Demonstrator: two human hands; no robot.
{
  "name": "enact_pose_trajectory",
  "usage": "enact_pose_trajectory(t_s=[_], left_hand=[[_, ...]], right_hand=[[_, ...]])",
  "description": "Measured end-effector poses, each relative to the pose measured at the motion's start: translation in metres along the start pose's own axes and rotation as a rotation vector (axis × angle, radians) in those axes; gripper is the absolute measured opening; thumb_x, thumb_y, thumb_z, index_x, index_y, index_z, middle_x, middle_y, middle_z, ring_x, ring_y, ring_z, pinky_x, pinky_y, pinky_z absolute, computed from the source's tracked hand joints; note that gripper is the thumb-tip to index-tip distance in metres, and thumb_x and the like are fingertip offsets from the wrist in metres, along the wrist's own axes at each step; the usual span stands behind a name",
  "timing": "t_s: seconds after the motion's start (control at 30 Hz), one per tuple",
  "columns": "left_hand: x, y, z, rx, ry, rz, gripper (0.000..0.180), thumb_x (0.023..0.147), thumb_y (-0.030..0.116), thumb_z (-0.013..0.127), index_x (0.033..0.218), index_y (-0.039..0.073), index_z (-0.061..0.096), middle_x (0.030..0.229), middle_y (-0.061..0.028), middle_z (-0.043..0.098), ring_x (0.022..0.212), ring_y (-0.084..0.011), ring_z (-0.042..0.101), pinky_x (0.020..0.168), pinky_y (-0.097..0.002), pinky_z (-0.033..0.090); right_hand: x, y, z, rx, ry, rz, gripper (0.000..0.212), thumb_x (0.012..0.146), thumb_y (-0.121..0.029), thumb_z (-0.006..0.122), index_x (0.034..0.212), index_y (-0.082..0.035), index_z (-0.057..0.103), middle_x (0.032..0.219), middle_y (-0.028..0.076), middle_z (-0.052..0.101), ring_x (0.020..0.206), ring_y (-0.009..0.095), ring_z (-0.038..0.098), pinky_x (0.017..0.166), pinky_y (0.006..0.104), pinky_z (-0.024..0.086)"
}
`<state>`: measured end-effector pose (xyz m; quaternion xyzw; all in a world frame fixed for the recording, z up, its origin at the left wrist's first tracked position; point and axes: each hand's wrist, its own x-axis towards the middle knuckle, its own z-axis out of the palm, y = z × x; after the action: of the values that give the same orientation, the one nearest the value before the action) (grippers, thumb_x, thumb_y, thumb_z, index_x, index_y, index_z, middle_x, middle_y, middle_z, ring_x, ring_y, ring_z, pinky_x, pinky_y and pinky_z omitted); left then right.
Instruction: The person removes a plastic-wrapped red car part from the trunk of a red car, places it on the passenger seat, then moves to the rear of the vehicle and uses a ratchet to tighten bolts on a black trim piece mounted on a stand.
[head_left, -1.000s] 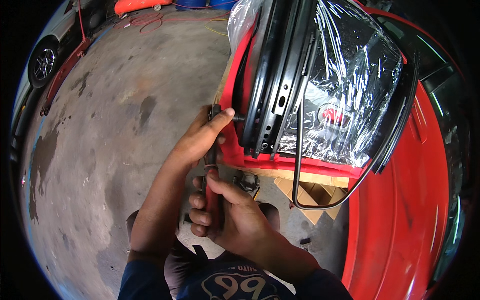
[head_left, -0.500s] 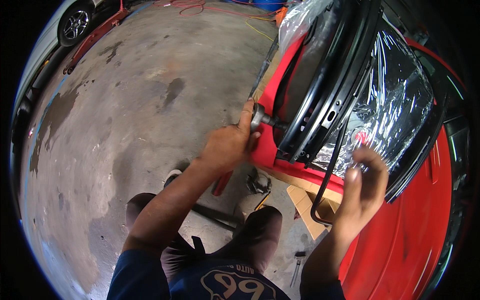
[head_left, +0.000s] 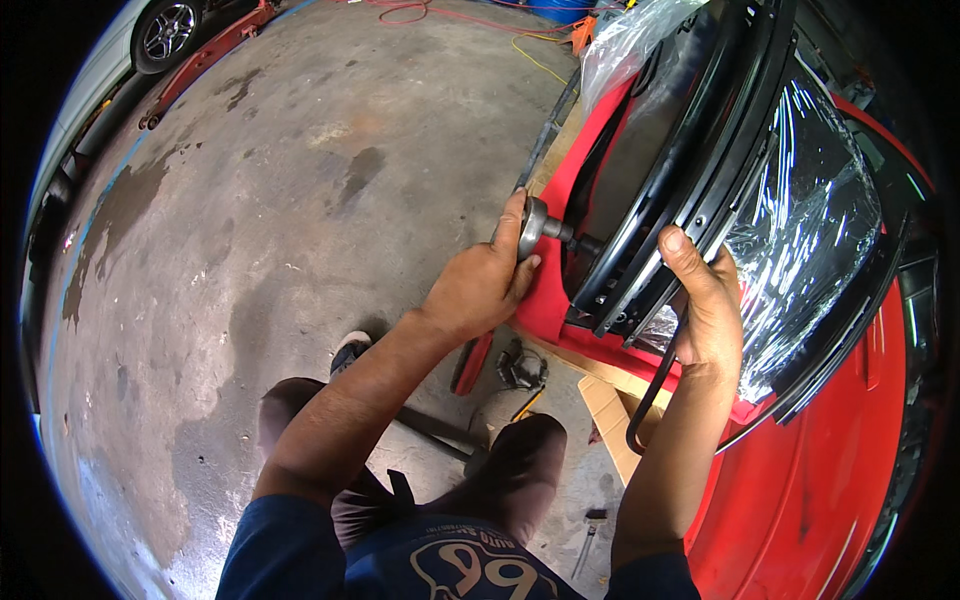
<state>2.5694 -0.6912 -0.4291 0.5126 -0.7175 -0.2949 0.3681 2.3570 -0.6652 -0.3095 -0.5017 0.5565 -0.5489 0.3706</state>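
My left hand (head_left: 485,275) is closed around a metal tool (head_left: 535,225) with a round grey head and a short dark shaft; its exact kind is unclear. The shaft points at the end of a black metal frame (head_left: 660,200), part of what looks like a red car door. Over that frame's edge my right hand (head_left: 705,310) is wrapped, its thumb on top and its fingers partly hidden. A black bent rod or strip (head_left: 655,392) passes beside the right wrist. Clear plastic film (head_left: 810,230) covers the dark panel right of the frame.
Under the red part lie cardboard pieces (head_left: 605,410). A red car body panel (head_left: 800,500) fills the lower right. On the concrete floor are a red bar-like object (head_left: 472,362) and a small brush (head_left: 590,540). A red hose (head_left: 405,12) and a floor jack (head_left: 215,60) lie farther off.
My right hand has moved from above the plastic film, fingers curled, onto the black frame's edge and now grips it. My left hand keeps hold of the tool. The view has shifted slightly.
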Motion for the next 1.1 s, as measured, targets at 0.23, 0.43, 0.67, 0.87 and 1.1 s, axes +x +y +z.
enact_pose_trajectory(t_s=[0.23,0.43,0.67,0.87,1.1], left_hand=[[0.001,-0.008,-0.005,-0.078,-0.072,0.018,0.078,0.103,0.021,0.057,0.163,0.007,0.008,0.083,-0.0288,0.067,0.086,-0.0509,0.068,0.081,-0.0525,0.052],[0.000,-0.002,-0.003,-0.068,-0.034,0.086,0.078,0.104,0.022,0.056,0.163,0.007,0.007,0.082,-0.0281,0.068,0.083,-0.0500,0.068,0.079,-0.0535,0.052],[-0.010,0.012,-0.001,0.171,-0.020,0.006,0.086,0.102,0.027,0.060,0.163,0.007,0.003,0.079,-0.0274,0.068,0.081,-0.0506,0.068,0.075,-0.0543,0.053],[-0.010,0.021,-0.005,0.177,-0.041,-0.037,0.083,0.103,0.031,0.058,0.161,0.003,0.004,0.084,-0.0285,0.069,0.085,-0.0522,0.068,0.078,-0.0564,0.053],[-0.001,0.032,-0.006,0.159,0.040,-0.048,0.064,0.103,0.036,0.058,0.147,0.001,0.027,0.090,-0.0326,0.068,0.091,-0.0535,0.067,0.080,-0.0565,0.050]], right_hand=[[0.003,0.000,-0.004,0.003,-0.107,0.015,0.061,0.083,-0.033,0.088,0.120,0.001,0.054,0.098,0.014,0.071,0.086,0.026,0.075,0.079,0.0404,0.064],[0.002,0.001,0.002,0.100,-0.130,-0.089,0.048,0.085,-0.027,0.086,0.114,0.003,0.062,0.090,0.012,0.073,0.080,0.022,0.073,0.076,0.0353,0.062],[-0.001,-0.003,0.011,0.072,-0.081,-0.154,0.036,0.088,-0.022,0.084,0.111,0.000,0.067,0.093,0.008,0.074,0.080,0.015,0.071,0.077,0.0302,0.058],[-0.002,-0.007,0.011,0.068,-0.079,-0.187,0.029,0.088,-0.018,0.083,0.104,0.003,0.071,0.090,0.004,0.073,0.077,0.009,0.064,0.071,0.0270,0.053],[-0.003,-0.004,0.009,0.084,-0.085,-0.161,0.029,0.088,-0.020,0.083,0.102,0.002,0.071,0.088,0.004,0.073,0.076,0.009,0.064,0.071,0.0275,0.053]])
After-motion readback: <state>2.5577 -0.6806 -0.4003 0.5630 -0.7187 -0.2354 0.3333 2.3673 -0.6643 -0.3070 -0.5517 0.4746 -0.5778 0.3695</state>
